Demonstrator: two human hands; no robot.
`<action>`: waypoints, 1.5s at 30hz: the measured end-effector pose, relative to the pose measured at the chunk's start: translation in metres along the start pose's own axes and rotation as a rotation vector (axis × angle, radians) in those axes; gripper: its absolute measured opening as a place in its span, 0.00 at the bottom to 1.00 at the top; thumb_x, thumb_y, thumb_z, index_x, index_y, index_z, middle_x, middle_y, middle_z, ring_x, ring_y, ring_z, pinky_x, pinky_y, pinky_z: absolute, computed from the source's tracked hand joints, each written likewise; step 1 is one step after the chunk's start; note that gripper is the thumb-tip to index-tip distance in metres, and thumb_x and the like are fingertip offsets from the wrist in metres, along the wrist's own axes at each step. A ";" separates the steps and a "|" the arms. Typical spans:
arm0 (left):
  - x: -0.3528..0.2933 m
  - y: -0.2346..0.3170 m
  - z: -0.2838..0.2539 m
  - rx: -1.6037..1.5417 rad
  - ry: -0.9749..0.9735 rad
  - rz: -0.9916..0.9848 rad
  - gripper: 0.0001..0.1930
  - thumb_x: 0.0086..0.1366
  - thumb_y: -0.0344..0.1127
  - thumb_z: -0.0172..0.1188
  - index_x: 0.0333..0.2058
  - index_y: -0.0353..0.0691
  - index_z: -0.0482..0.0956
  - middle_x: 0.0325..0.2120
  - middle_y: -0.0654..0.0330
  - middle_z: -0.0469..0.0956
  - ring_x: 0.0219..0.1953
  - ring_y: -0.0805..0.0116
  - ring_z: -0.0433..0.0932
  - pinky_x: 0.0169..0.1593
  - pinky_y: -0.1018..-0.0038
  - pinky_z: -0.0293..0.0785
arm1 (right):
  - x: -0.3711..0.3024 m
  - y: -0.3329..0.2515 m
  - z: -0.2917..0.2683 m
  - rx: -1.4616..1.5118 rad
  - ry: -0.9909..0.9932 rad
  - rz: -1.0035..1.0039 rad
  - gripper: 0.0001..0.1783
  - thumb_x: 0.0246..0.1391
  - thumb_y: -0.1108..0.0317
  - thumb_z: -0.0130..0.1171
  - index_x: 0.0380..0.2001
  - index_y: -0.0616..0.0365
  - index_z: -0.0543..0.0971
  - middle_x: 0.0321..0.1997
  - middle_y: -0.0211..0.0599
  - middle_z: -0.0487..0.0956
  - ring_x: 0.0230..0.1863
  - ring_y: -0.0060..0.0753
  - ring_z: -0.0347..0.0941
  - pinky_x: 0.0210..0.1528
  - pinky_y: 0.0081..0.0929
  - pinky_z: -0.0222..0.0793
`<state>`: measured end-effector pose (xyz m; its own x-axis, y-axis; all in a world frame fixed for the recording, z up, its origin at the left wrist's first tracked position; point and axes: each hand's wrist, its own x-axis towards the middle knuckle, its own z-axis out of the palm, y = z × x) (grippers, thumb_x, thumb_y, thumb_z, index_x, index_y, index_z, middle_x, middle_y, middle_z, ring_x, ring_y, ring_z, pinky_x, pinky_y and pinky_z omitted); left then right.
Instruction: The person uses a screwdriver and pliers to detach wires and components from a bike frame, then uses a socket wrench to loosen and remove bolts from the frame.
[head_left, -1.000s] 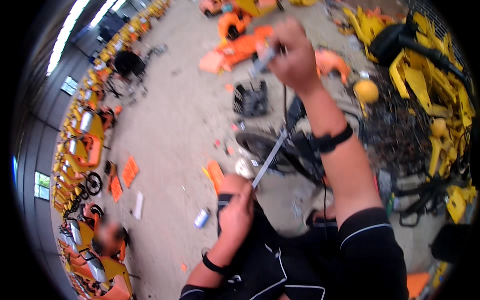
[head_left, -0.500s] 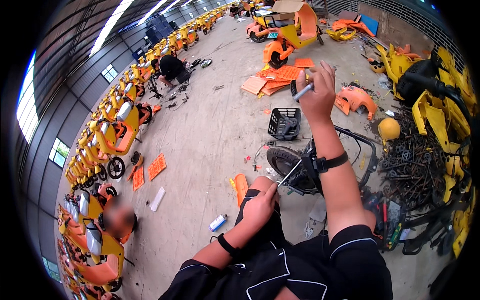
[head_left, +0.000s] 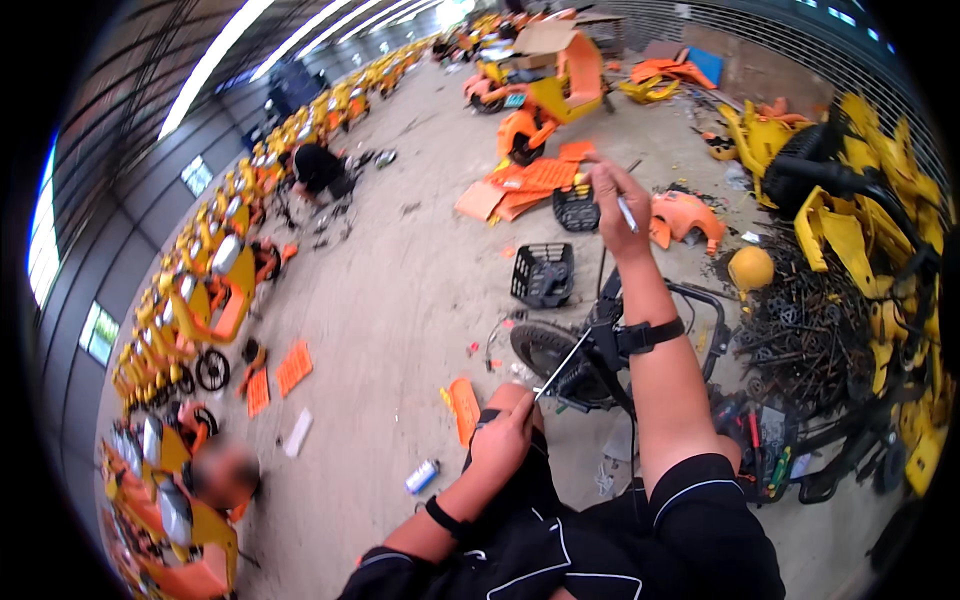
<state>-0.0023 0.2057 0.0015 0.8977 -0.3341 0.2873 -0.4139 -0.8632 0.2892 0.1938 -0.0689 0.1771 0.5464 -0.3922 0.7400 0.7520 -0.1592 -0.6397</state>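
Studying the rod (head_left: 563, 364), I find it slim, straight and bright, slanting from my left grip (head_left: 500, 442) up and right toward the wheel (head_left: 531, 345) and black frame (head_left: 580, 382). It looks like metal, so I judge it stiff, fairly light and hard to break, perhaps slick if oily. Its near end seems the best hold; farther up, I suspect the thin shank would twist in a loose pinch. The left grip is closed around that near end, just beside the knee (head_left: 506, 396); whether the far end touches the frame I cannot tell.

Raised well above, my right grip (head_left: 619, 200) is curled firmly about a pale tool (head_left: 627, 214). That one looks short, smooth and light, and I'd hold it by the thick part.

Outward on the floor (head_left: 370, 330) sit a black crate (head_left: 543, 275) beyond the wheel, an orange panel (head_left: 464, 411) and a can (head_left: 422, 476) to the left, and a heap of dark metal parts (head_left: 800, 340) to the right.
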 end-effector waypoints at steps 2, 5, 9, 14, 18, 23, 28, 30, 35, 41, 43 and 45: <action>0.001 0.008 -0.016 0.025 0.003 0.001 0.14 0.71 0.40 0.58 0.54 0.53 0.80 0.22 0.51 0.80 0.22 0.49 0.80 0.25 0.55 0.76 | 0.008 0.010 -0.008 0.201 -0.087 0.063 0.18 0.72 0.59 0.55 0.34 0.63 0.82 0.45 0.34 0.85 0.37 0.18 0.69 0.39 0.20 0.66; 0.000 0.011 -0.020 0.036 -0.034 -0.011 0.16 0.72 0.41 0.57 0.56 0.53 0.78 0.23 0.51 0.81 0.22 0.48 0.81 0.25 0.54 0.76 | 0.018 0.020 -0.015 0.608 -0.186 0.129 0.22 0.73 0.57 0.53 0.26 0.60 0.78 0.40 0.35 0.82 0.61 0.41 0.71 0.58 0.32 0.67; -0.001 0.010 -0.012 0.081 -0.072 -0.016 0.18 0.72 0.41 0.57 0.60 0.54 0.76 0.24 0.51 0.82 0.23 0.48 0.82 0.25 0.54 0.77 | 0.025 0.035 -0.032 1.088 -0.378 0.215 0.24 0.73 0.55 0.54 0.21 0.56 0.76 0.38 0.38 0.82 0.69 0.53 0.70 0.69 0.44 0.68; 0.000 0.013 -0.008 0.082 -0.109 -0.056 0.19 0.73 0.42 0.56 0.61 0.54 0.75 0.26 0.50 0.83 0.25 0.46 0.83 0.27 0.53 0.78 | 0.025 0.046 -0.030 1.368 -0.532 0.229 0.26 0.73 0.55 0.53 0.19 0.54 0.72 0.34 0.38 0.80 0.70 0.56 0.69 0.71 0.48 0.69; 0.000 0.013 -0.010 0.055 -0.080 -0.050 0.18 0.73 0.41 0.55 0.60 0.53 0.76 0.29 0.47 0.83 0.28 0.44 0.83 0.29 0.52 0.79 | 0.022 0.032 -0.024 1.212 -0.369 0.345 0.19 0.72 0.56 0.53 0.35 0.59 0.81 0.42 0.42 0.83 0.66 0.57 0.74 0.67 0.45 0.75; -0.002 0.013 -0.010 0.010 -0.012 -0.049 0.15 0.73 0.41 0.55 0.56 0.51 0.77 0.29 0.47 0.83 0.28 0.44 0.83 0.29 0.52 0.79 | 0.010 0.017 -0.011 0.685 0.088 0.400 0.14 0.71 0.59 0.57 0.46 0.60 0.81 0.43 0.40 0.85 0.42 0.30 0.82 0.46 0.29 0.80; -0.003 0.012 -0.010 -0.069 -0.005 -0.070 0.11 0.73 0.40 0.55 0.52 0.53 0.75 0.32 0.50 0.84 0.31 0.41 0.83 0.31 0.50 0.78 | 0.008 0.010 -0.014 0.662 0.287 0.476 0.10 0.70 0.61 0.57 0.44 0.55 0.76 0.41 0.41 0.85 0.29 0.26 0.80 0.28 0.23 0.77; -0.002 0.012 -0.007 -0.091 0.045 -0.039 0.12 0.73 0.40 0.55 0.53 0.52 0.75 0.32 0.51 0.84 0.30 0.41 0.82 0.31 0.50 0.78 | 0.007 0.010 -0.024 0.713 0.287 0.505 0.13 0.72 0.57 0.53 0.48 0.54 0.74 0.39 0.40 0.86 0.30 0.30 0.79 0.30 0.28 0.76; -0.007 0.008 -0.010 0.023 0.029 -0.055 0.15 0.73 0.41 0.55 0.56 0.53 0.76 0.32 0.55 0.83 0.28 0.48 0.83 0.29 0.55 0.79 | -0.007 -0.015 0.014 0.443 0.595 0.302 0.24 0.63 0.63 0.63 0.57 0.57 0.65 0.60 0.55 0.70 0.53 0.41 0.73 0.40 0.27 0.78; -0.009 -0.003 -0.002 0.080 0.043 -0.043 0.16 0.72 0.41 0.54 0.57 0.55 0.75 0.30 0.56 0.81 0.25 0.50 0.83 0.25 0.56 0.78 | 0.001 -0.009 -0.023 -0.708 0.633 0.058 0.41 0.43 0.59 0.74 0.63 0.45 0.69 0.74 0.49 0.53 0.74 0.61 0.46 0.69 0.66 0.49; -0.010 0.003 -0.001 0.073 0.010 -0.065 0.16 0.72 0.41 0.55 0.57 0.56 0.75 0.30 0.55 0.81 0.25 0.49 0.83 0.25 0.55 0.78 | 0.008 0.005 -0.045 -0.867 0.496 0.071 0.20 0.48 0.45 0.73 0.44 0.34 0.85 0.78 0.36 0.56 0.76 0.60 0.45 0.68 0.67 0.48; -0.009 -0.002 0.003 0.039 0.045 -0.047 0.16 0.72 0.41 0.55 0.57 0.56 0.75 0.31 0.55 0.81 0.25 0.49 0.83 0.25 0.55 0.78 | 0.008 0.005 -0.052 -1.008 0.406 0.078 0.17 0.49 0.39 0.72 0.38 0.31 0.88 0.78 0.32 0.59 0.76 0.59 0.45 0.68 0.66 0.48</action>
<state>-0.0093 0.2091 -0.0048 0.9079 -0.2766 0.3150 -0.3645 -0.8920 0.2673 0.1830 -0.1197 0.1689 0.2773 -0.6741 0.6846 -0.0291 -0.7181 -0.6953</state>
